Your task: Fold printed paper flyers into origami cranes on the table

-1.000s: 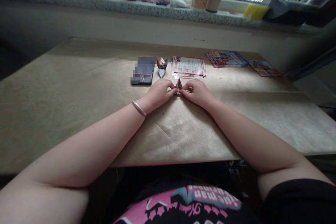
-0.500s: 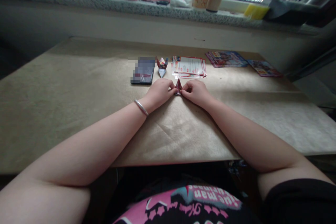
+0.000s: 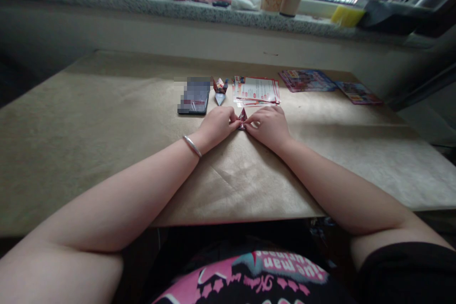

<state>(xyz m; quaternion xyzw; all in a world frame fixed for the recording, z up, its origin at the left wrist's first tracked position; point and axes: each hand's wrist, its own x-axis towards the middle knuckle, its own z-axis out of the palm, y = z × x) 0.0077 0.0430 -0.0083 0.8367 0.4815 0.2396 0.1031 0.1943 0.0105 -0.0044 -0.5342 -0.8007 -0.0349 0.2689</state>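
Note:
A small folded paper [image 3: 242,114], dark red with a pointed top, lies on the table between my hands. My left hand [image 3: 220,124] pinches its left side between thumb and fingers. From the other side, my right hand [image 3: 270,125] has its thumb and forefinger together on the paper's right part. The fingertips cover much of the lower paper. Just beyond my left hand stands a finished-looking folded paper piece [image 3: 220,87] with pointed tips, patterned above and pale at the front.
A phone [image 3: 195,96] lies left of the folded piece. Behind my hands is a stack of printed sheets [image 3: 258,89]; colourful cards [image 3: 308,80] and another small pile [image 3: 359,92] lie to the right. Bottles and oddments line the windowsill [image 3: 199,9] past the table [image 3: 107,118].
My right hand has shifted slightly, its fingers lifting and spreading a little while the thumb and forefinger stay at the paper. My left hand has hardly moved.

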